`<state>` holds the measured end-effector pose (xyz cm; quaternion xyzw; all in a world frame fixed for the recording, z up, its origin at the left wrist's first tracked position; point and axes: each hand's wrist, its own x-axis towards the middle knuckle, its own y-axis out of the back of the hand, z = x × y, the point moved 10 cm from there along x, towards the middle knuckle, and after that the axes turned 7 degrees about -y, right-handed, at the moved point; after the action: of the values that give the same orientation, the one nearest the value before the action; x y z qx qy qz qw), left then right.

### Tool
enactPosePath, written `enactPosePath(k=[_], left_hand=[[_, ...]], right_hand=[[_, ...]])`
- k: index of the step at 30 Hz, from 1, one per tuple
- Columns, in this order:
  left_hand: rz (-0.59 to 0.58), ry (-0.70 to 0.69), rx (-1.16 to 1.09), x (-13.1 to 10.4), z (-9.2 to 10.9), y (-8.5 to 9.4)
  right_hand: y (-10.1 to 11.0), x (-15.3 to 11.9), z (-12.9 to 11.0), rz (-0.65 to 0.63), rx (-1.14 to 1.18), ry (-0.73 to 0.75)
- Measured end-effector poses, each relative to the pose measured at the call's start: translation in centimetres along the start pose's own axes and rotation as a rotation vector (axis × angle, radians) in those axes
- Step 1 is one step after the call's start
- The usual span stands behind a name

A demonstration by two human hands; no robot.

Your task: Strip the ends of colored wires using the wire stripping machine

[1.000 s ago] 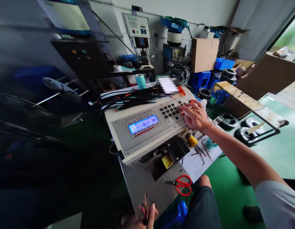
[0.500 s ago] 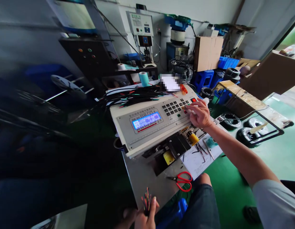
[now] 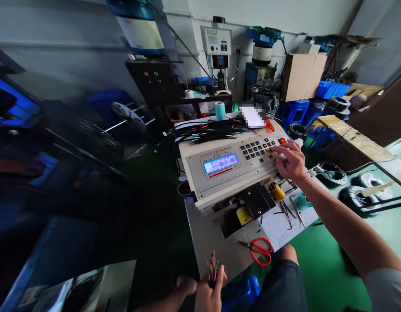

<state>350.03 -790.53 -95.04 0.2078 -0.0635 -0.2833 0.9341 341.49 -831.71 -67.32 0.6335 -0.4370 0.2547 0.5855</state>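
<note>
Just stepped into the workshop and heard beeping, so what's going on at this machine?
A person sits at a wire-cutting machine. The right hand rests on the keypad, fingertips on the buttons near a lit red button; the blue display is on. The left hand grips a bundle of coloured wires low by the table edge. Red scissors lie on the metal plate.

This is a workshop where wires get cut and made ready. In the middle sits a machine (image 3: 233, 169) with a blue screen (image 3: 220, 163) and many buttons (image 3: 257, 149). A heap of cut wires (image 3: 207, 130) lies on top of it, toward 12 o'clock. At 3 o'clock, wire reels (image 3: 359, 195) rest on the green floor (image 3: 320, 268). Toward 1 o'clock stand cardboard boxes (image 3: 301, 76) and blue bins (image 3: 332, 90). More machines (image 3: 216, 52) stand along the far wall at 12 o'clock.
</note>
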Motion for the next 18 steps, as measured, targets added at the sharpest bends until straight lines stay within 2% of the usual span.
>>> enactPosePath(k=[8,14,18], left_hand=[[-0.111,0.054,-0.031,-0.2,-1.4,-1.0],[-0.231,-0.020,-0.007,0.3,-0.9,-1.7],[-0.224,-0.040,-0.013,0.5,-0.5,-1.7]], right_hand=[[0.0,-0.2,0.3,0.000,-0.006,-0.015],[-0.7,-0.4,1.7,-0.057,-0.046,-0.094],[0.0,-1.1,-0.4,-0.116,-0.064,-0.106]])
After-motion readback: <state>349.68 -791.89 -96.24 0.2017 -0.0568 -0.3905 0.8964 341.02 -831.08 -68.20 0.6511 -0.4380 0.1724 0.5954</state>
